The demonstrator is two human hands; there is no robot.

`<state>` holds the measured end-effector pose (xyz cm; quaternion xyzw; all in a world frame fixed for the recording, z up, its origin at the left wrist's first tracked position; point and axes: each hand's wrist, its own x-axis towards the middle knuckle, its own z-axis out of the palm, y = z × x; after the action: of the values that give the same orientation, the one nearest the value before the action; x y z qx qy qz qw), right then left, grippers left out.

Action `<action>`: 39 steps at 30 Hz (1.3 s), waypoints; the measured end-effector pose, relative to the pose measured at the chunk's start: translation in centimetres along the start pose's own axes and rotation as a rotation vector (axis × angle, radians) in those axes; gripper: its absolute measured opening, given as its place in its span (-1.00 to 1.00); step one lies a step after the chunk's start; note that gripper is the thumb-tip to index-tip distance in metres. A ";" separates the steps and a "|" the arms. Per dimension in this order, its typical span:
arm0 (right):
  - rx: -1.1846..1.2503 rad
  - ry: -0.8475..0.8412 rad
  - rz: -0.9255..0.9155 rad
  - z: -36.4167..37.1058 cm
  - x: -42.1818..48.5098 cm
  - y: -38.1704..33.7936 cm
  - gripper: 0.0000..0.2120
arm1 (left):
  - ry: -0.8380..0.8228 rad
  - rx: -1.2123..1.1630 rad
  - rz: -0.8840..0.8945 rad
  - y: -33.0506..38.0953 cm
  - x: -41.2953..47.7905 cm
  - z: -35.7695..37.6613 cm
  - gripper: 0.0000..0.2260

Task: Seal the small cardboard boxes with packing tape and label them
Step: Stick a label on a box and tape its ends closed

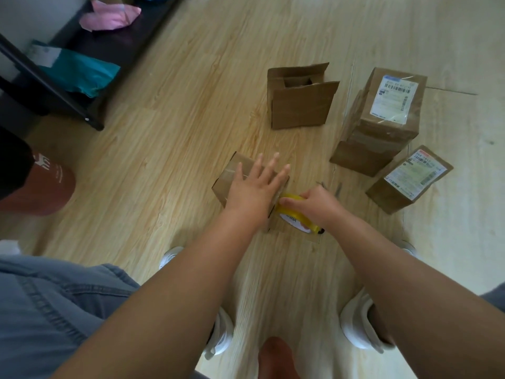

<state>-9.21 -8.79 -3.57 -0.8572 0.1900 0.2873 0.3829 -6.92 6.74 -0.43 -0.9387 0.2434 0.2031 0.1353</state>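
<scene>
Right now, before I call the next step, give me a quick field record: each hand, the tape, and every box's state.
left hand: flat, fingers straight, pressing on the small brown cardboard box
right hand: grips the yellow roll of packing tape at that box's right side
open brown cardboard box: flaps up, unsealed, beyond the hands
stack of taped brown boxes: far right, top one bears a white label
lone labelled brown box: right, in front of the stack
surface: wooden floor

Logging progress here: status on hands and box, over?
Left hand flat on box. Right hand grips tape roll at its side. Nothing blocking; open box waits beyond.
</scene>
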 end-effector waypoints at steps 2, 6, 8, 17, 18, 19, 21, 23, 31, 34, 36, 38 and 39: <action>-0.015 -0.014 -0.005 -0.1 -0.1 0.2 -0.50 | -0.049 -0.004 -0.009 0.1 0.6 -0.3 0.13; 0.016 -0.028 -0.030 -0.4 -0.3 0.4 -0.52 | -0.111 0.009 -0.018 0.1 1.3 -0.9 0.19; 0.047 -0.056 -0.032 -0.7 -0.5 0.5 -0.52 | -0.117 0.017 0.004 -0.2 1.4 -1.2 0.17; 0.163 -0.086 -0.140 -4.6 -2.9 -2.2 -0.56 | 0.027 -0.293 0.055 -5.3 1.4 -1.5 0.14; 0.147 -0.067 -0.160 -4.9 -3.1 -2.7 -0.57 | 0.032 -0.355 0.053 -5.8 1.4 -1.4 0.16; 0.126 -0.054 -0.177 -5.1 -3.2 -3.1 -0.59 | 0.036 -0.417 0.049 -6.2 1.3 -1.4 0.17; 0.062 -0.029 -0.225 -5.4 -3.3 -3.6 -0.59 | 0.042 -0.520 0.043 -6.5 1.2 -1.1 0.18; -0.024 -0.003 -0.268 -5.5 -3.0 -3.8 -0.50 | 0.037 -0.611 0.041 -6.5 1.3 -0.5 0.19; -0.297 0.142 -0.187 -5.0 -1.7 -0.9 -0.36 | -0.007 -0.855 0.031 -6.7 1.2 0.8 0.17; -0.243 0.162 -0.199 -4.7 -1.3 -0.4 -0.35 | -0.051 -0.876 0.035 -7.0 1.5 0.7 0.17; -0.252 0.175 -0.238 -4.7 -1.0 -0.6 -0.35 | -0.065 -0.895 0.033 -7.4 1.7 0.8 0.17; -0.267 0.176 -0.258 -4.9 -0.6 -0.6 -0.35 | -0.065 -0.920 0.013 -8.0 1.7 1.2 0.17; -0.289 0.181 -0.259 -4.9 -0.4 -0.3 -0.34 | -0.065 -0.934 0.000 -8.4 1.7 1.5 0.17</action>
<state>-7.60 -12.32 -0.48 -0.9428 0.0689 0.1818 0.2710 -1.77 13.67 -1.25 -0.8923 0.1214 0.3202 -0.2942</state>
